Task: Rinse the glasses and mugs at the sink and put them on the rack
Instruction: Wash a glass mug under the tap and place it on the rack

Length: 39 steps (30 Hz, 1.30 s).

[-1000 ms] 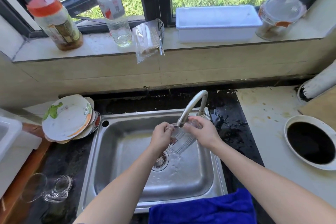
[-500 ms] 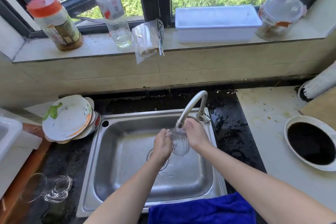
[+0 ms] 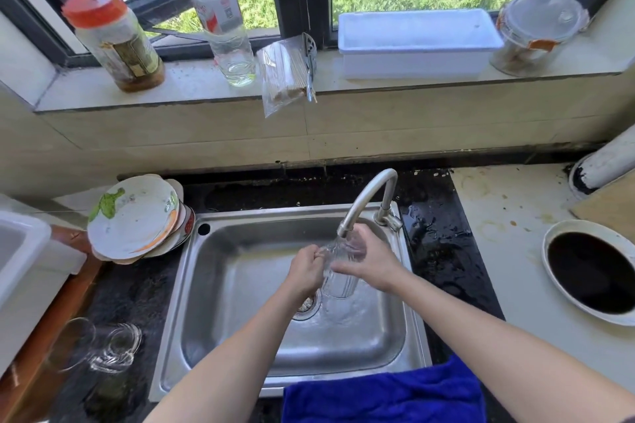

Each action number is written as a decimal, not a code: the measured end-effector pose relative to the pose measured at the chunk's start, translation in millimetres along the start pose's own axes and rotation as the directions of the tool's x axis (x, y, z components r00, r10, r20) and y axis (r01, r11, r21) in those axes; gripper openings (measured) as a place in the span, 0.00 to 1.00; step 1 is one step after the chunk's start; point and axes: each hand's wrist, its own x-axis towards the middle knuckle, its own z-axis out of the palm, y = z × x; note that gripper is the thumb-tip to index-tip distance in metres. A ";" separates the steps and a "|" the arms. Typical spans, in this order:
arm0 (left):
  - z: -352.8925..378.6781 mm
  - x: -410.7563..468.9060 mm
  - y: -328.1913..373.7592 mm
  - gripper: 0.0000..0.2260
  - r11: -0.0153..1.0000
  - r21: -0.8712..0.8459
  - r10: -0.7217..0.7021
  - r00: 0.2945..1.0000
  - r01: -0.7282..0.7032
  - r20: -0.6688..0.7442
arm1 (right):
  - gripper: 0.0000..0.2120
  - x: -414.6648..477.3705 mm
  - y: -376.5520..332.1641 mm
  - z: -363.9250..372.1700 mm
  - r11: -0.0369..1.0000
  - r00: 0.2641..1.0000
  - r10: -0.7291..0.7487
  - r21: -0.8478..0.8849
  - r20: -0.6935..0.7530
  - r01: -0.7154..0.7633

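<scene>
I hold a clear ribbed glass [image 3: 338, 280] under the spout of the curved steel faucet [image 3: 366, 196], over the steel sink [image 3: 220, 285]. My left hand [image 3: 305, 271] grips its left side near the rim. My right hand [image 3: 371, 259] wraps the glass from the right and behind. Water runs over the glass and splashes near the drain [image 3: 305, 306]. Two clear glasses [image 3: 99, 343] lie on the dark counter left of the sink. A white rack or tub [image 3: 20, 251] shows at the far left edge.
Stacked plates [image 3: 134, 220] lean at the sink's back left corner. A blue cloth [image 3: 381, 395] hangs over the sink's front edge. At right sits a white bowl with dark liquid [image 3: 594, 271]. The windowsill holds a jar [image 3: 113, 41], bottle [image 3: 220, 14], white box [image 3: 415, 41].
Both hands shifted the glass slightly back and right under the spout. It went from tilted to hanging more upright, and water now splashes beneath it again.
</scene>
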 end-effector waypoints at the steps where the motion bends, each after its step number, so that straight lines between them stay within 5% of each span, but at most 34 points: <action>1: 0.3 -2.3 2.9 0.10 0.991 -0.120 -0.053 0.998 0.055 0.024 | 0.37 3.2 -1.6 -5.3 0.999 1.000 0.026 0.024 -0.005 -0.026; 4: -4.3 -6.1 17.8 0.07 0.782 -0.590 -0.190 0.978 0.200 0.079 | 0.31 2.7 -9.9 -20.4 0.950 0.990 0.130 0.293 -0.056 -0.108; 7: -11.0 -5.1 31.6 0.03 0.667 -0.689 -0.225 0.958 0.284 0.178 | 0.30 -2.7 -0.5 -26.0 0.821 0.974 0.224 0.544 -0.032 -0.171; 9: -10.1 -4.9 37.9 0.05 0.702 -0.643 -0.202 0.952 0.304 0.230 | 0.31 -7.3 7.7 -25.1 0.820 0.970 0.242 0.538 -0.015 -0.196; 13: -4.7 -5.3 43.9 0.09 0.835 -0.513 -0.114 0.975 0.197 0.189 | 0.23 -10.5 12.2 -28.2 0.978 0.991 0.134 0.162 -0.024 -0.129; 18: -9.3 -10.6 52.1 0.13 0.956 -0.294 0.015 0.990 0.027 0.140 | 0.10 -3.0 5.5 -26.9 0.990 0.997 -0.010 -0.139 -0.077 -0.001; 27: -19.8 -16.1 54.0 0.10 0.994 -0.103 0.030 0.999 -0.031 -0.014 | 0.05 -6.7 -0.1 -17.7 0.980 0.999 0.035 0.196 0.029 -0.040; 31: -25.4 -21.5 46.2 0.06 1.000 0.019 0.008 0.995 -0.006 -0.095 | 0.13 -3.9 -6.3 -17.5 0.971 0.987 0.161 0.180 0.006 -0.160; 39: -34.0 -40.7 47.7 0.05 0.979 0.198 -0.044 0.998 0.051 -0.042 | 0.10 -18.3 -27.9 -26.4 0.884 0.902 0.425 0.182 0.072 -0.431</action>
